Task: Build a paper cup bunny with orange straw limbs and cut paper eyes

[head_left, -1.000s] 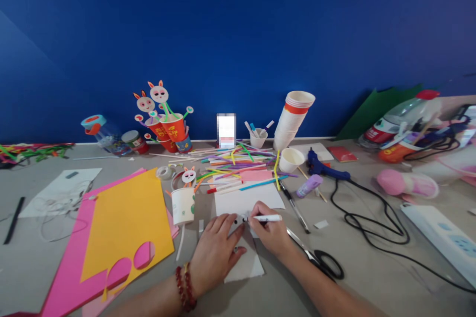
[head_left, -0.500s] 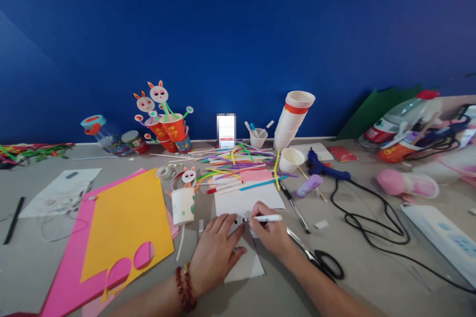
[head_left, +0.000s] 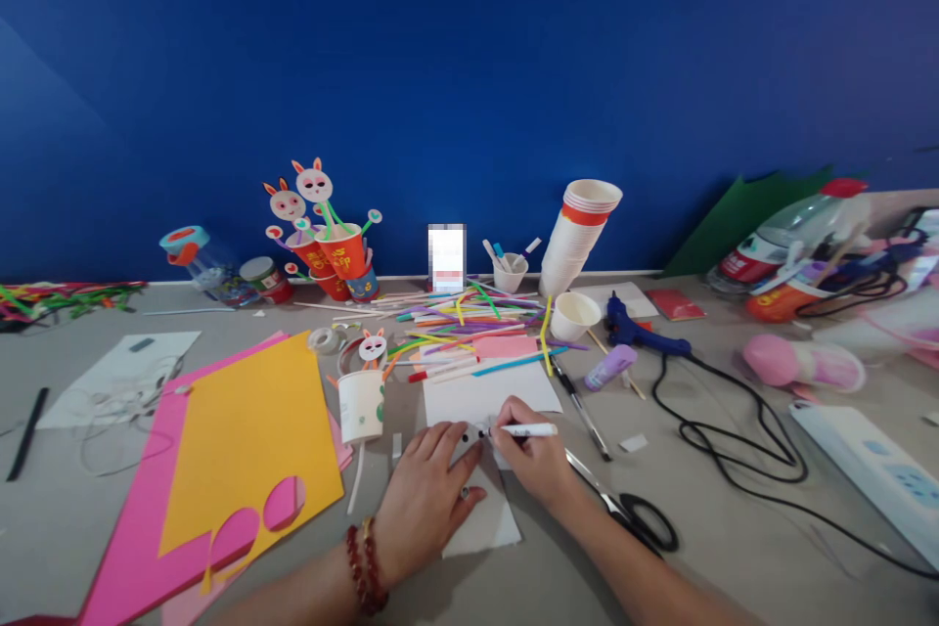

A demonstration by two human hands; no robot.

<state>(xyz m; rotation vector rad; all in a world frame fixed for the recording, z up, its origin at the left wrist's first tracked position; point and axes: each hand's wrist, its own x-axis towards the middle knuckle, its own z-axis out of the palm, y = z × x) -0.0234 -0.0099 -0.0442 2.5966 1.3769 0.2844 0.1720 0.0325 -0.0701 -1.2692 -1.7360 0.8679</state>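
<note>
My right hand [head_left: 534, 455] is closed around a white marker [head_left: 534, 430], its black tip down at a small white paper piece [head_left: 469, 432] with black dots on it. Flat over the lower part of that piece lies my left hand [head_left: 426, 481], fingers stretched out, pressing on the white paper [head_left: 488, 514] beneath. Part of the small piece is hidden by my fingers. Left of my hands stands a white paper cup [head_left: 362, 406] with a rabbit face [head_left: 373, 346] and orange arms. Another white sheet [head_left: 476, 401] lies just beyond my fingertips.
Black-handled scissors [head_left: 638, 518] and a black pen [head_left: 583, 409] lie right of my hands. Further right are a blue glue gun [head_left: 638, 328] with its cord and a power strip [head_left: 872, 469]. Yellow card [head_left: 249, 430] is at left; pipe cleaners [head_left: 469, 308] and stacked cups [head_left: 579, 235] stand behind.
The marker's rear end has tilted and turned very slightly in my right hand. Otherwise both hands and the things on the table keep their places.
</note>
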